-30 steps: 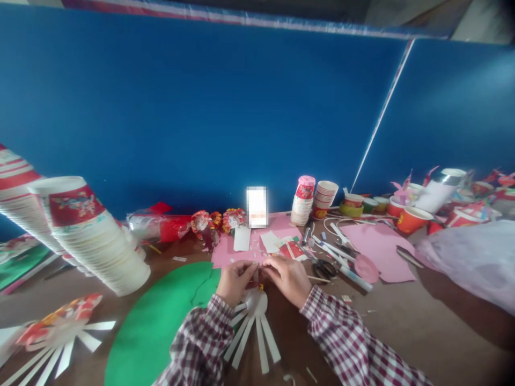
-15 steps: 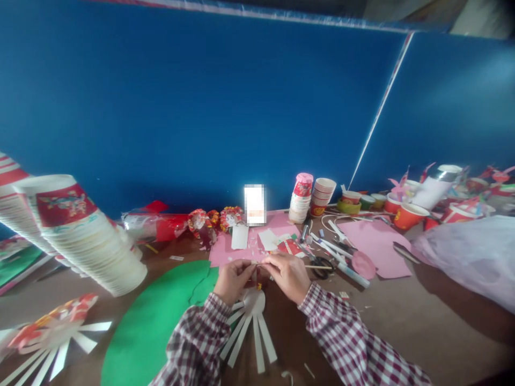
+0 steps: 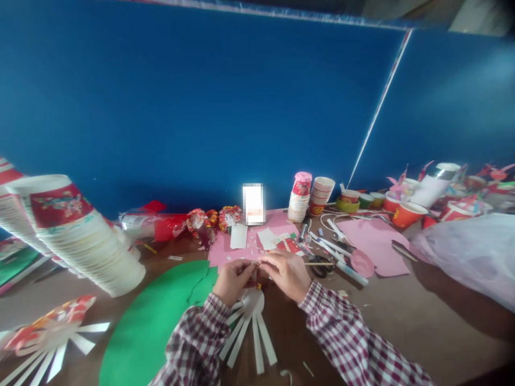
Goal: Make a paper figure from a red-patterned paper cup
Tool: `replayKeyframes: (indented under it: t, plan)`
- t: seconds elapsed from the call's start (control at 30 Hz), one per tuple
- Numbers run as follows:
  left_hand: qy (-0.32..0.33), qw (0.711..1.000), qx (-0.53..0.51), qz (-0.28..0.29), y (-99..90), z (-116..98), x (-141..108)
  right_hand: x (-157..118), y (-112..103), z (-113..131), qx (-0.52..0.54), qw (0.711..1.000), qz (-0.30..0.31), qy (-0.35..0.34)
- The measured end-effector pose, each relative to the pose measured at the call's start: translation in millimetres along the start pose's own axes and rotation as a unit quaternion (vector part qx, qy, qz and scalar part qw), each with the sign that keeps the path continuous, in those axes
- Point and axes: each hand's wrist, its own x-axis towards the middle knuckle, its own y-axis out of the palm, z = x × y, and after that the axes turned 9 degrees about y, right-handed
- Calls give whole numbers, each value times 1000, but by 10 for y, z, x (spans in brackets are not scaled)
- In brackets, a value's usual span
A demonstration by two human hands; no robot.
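Observation:
My left hand (image 3: 233, 280) and my right hand (image 3: 286, 274) meet in front of me, thumbs and fingers pinched close together. Between the fingertips is a narrow paper strip (image 3: 254, 276), mostly hidden, rising from a cut paper cup (image 3: 253, 303). This cup lies base up on the table just below my hands, its white strips fanned out towards me. A thin tan stick (image 3: 319, 264) shows to the right of my right hand; whether that hand holds it I cannot tell. A green paper sheet (image 3: 148, 321) lies beside and partly under my left forearm.
At the left lean tall stacks of paper cups (image 3: 86, 236), with another cut cup (image 3: 52, 338) nearer me. Pink paper (image 3: 217, 249), scissors (image 3: 322, 267) and pens (image 3: 332, 247) lie beyond my hands. Two cup stacks (image 3: 321, 195) stand behind; a plastic bag (image 3: 470, 262) is at right.
My hands stay pinched together in nearly the same place, with only slight finger movement. The whole view has shifted a little.

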Motion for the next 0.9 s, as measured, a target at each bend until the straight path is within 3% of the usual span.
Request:
replayKeyframes:
  t: [0.57, 0.9]
  plan:
    - [-36, 999, 4, -13, 27, -30, -7, -10, 30, 13, 16, 1000, -7, -14]
    - [-9, 1000, -13, 4, 11, 6, 10, -2, 27, 2, 14, 1000, 0, 2]
